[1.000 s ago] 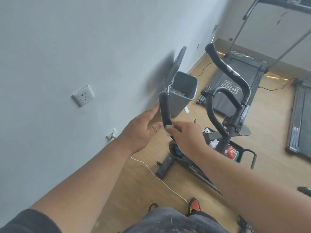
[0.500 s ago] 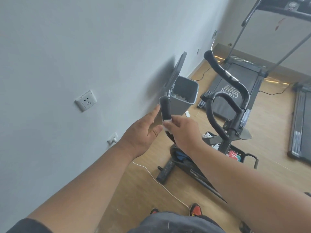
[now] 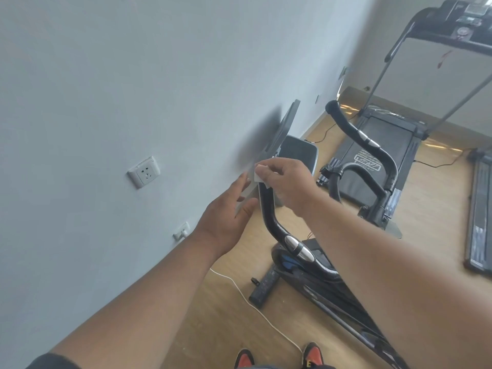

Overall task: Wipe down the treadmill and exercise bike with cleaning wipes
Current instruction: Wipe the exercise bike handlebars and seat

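The black exercise bike (image 3: pixel 314 272) stands in front of me, its left handlebar (image 3: pixel 266 206) rising toward my hands. My right hand (image 3: pixel 286 182) holds a white cleaning wipe (image 3: pixel 259 175) wrapped over the top end of that handlebar. My left hand (image 3: pixel 229 214) hovers just left of the bar with straight fingers, its thumb near the bar. The right handlebar (image 3: pixel 359 134) curves up further back. The black treadmill (image 3: pixel 378 153) lies beyond the bike, its console (image 3: pixel 463 17) at the top right.
A grey bin (image 3: pixel 300 153) with its lid up stands against the wall behind my hands. The blue-grey wall carries a socket (image 3: pixel 143 171). A white cable (image 3: pixel 253 307) runs over the wooden floor. Another machine (image 3: pixel 479 209) lies at the right edge.
My right hand slid up the left handlebar with the wipe to its top end, uncovering the bar below. My left hand stayed beside the bar. The view tilted and came nearer.
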